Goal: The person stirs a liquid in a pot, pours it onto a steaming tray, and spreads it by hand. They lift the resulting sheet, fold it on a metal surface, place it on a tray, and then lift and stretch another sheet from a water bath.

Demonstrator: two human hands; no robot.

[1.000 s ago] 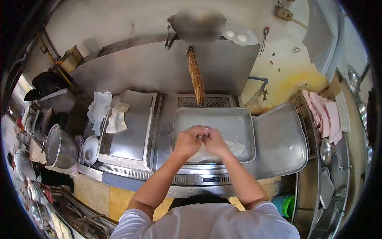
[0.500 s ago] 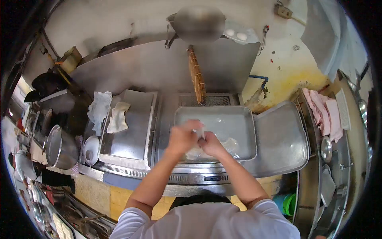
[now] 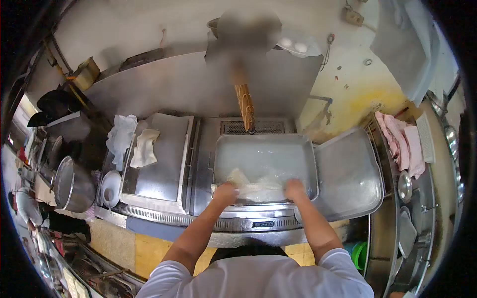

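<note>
Though I can't tell how the left hand [image 3: 226, 192] and right hand [image 3: 295, 189] grip, spread the sheet [image 3: 264, 188] evenly inside the tray [image 3: 266, 136].

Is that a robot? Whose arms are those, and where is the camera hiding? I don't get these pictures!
No robot here! They're a person's bare arms. Every picture comes from one camera worn on that person's head, looking forward and down, so you see nearly what they see. The round, bendy look probably comes from a very wide lens.

The left hand and right hand are at a shiny metal tray. Between them is a wet-looking pale sheet. They seem to hold its two ends, but the fingers are too hidden to be sure.

To the left, a cloth lies on a metal top. To the right are another tray and, farther over, pink meat.
</note>
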